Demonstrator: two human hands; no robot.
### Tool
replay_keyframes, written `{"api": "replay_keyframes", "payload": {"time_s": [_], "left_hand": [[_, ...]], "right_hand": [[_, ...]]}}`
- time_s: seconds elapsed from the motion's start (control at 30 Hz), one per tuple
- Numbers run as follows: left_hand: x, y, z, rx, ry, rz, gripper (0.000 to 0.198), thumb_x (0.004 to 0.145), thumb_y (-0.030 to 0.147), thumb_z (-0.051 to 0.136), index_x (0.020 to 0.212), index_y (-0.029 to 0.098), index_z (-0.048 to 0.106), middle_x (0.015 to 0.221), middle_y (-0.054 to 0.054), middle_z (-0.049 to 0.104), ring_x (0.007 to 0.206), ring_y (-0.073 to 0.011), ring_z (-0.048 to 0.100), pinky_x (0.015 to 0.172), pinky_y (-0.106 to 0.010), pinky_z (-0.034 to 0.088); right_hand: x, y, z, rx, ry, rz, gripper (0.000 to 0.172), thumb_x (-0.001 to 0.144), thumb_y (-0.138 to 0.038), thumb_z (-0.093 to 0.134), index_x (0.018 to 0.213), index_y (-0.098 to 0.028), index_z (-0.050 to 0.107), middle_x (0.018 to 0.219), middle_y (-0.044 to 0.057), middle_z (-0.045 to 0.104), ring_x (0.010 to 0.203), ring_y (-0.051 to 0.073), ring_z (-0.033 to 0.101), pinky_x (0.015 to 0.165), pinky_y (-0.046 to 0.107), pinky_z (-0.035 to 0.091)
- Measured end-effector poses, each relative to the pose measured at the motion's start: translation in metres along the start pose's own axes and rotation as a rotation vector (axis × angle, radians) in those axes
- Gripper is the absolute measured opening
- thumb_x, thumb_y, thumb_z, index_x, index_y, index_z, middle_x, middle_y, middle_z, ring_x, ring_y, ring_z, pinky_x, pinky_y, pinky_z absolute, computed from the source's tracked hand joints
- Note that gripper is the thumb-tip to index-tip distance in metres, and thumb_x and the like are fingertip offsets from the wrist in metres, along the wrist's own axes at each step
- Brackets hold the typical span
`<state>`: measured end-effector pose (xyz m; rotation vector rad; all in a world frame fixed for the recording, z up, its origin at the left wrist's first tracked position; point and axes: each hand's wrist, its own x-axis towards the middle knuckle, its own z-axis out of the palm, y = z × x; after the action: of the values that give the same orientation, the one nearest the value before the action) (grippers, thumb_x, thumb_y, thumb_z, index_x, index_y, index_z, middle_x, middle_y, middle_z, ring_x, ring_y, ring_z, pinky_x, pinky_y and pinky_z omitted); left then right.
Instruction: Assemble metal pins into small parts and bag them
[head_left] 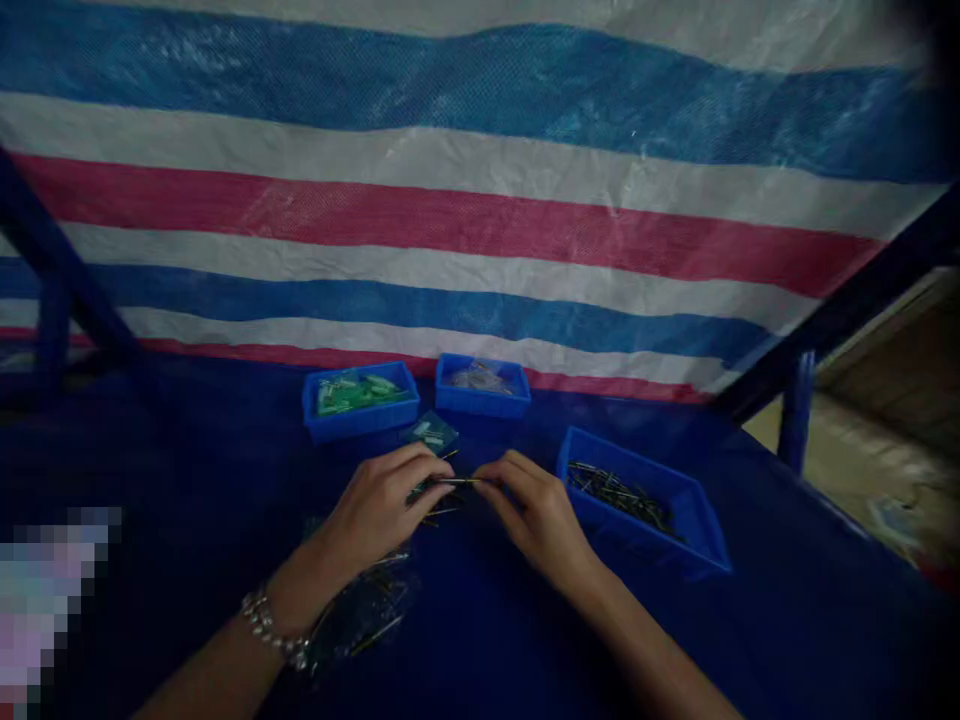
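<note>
A: Fingers first?
B: Left hand (390, 500): thumb and fingers drawn to a pinch on a thin rod (459, 481). Right hand (529, 505): thumb and forefinger pinched at the rod's other end.

A: Where's the rod?
B: Centre of frame, nearly level, bridging both hands over the blue table (487, 630).

A: Pose?
B: Backs of hands up, forearms slanting inward from the lower edge. Beaded bracelet (274, 632) on the left wrist.

A: Close by?
B: Loose rods (441, 516) beside the left fingers, partly hidden by them. Small green packet (435, 432) just above, in frame terms. Clear bag (367, 620) with rods at lower centre-left, partly covered by the left forearm.

A: Farther out?
B: Right of centre, a long bin (701, 510) of dark rods, near the right hand. Above centre, two blue bins: left bin (364, 425), green packets; smaller bin (484, 403), pale pieces, indistinct. Striped sheet (450, 215) across the upper frame.
</note>
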<state>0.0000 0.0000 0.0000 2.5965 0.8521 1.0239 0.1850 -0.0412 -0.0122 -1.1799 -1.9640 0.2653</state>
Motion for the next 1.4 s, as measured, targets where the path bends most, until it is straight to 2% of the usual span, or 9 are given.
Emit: {"api": "replay_keyframes", "payload": {"time_s": [0.67, 1.2, 1.4], "left_hand": [[0.0024, 0.0027, 0.0021, -0.025, 0.080, 0.063, 0.005, 0.079, 0.016, 0.053, 0.078, 0.015, 0.058, 0.075, -0.001, 0.058, 0.067, -0.0089, 0.055, 0.062, -0.020, 0.044], [0.0028, 0.0034, 0.0007, -0.003, 0.056, 0.040, 0.005, 0.078, 0.017, 0.054, 0.077, 0.015, 0.059, 0.075, -0.001, 0.059, 0.062, -0.0083, 0.053, 0.059, -0.020, 0.044], [0.0027, 0.0042, 0.0003, -0.013, 0.050, 0.037, 0.005, 0.078, 0.016, 0.054, 0.077, 0.015, 0.058, 0.075, -0.001, 0.059, 0.064, -0.0085, 0.053, 0.062, -0.020, 0.044]], "right_hand": [[0.0019, -0.0021, -0.0028, 0.000, 0.017, -0.001, 0.011, 0.082, -0.017, 0.048, 0.087, -0.018, 0.059, 0.074, 0.002, 0.054, 0.067, 0.012, 0.053, 0.061, 0.023, 0.043], [0.0009, -0.0036, -0.0007, -0.040, 0.036, -0.023, 0.012, 0.083, -0.019, 0.047, 0.086, -0.017, 0.059, 0.073, 0.003, 0.055, 0.067, 0.012, 0.054, 0.060, 0.023, 0.043], [0.0008, -0.0022, 0.0000, -0.068, 0.001, -0.012, 0.013, 0.084, -0.020, 0.046, 0.087, -0.017, 0.058, 0.074, 0.003, 0.055, 0.067, 0.013, 0.054, 0.061, 0.023, 0.044]]}}
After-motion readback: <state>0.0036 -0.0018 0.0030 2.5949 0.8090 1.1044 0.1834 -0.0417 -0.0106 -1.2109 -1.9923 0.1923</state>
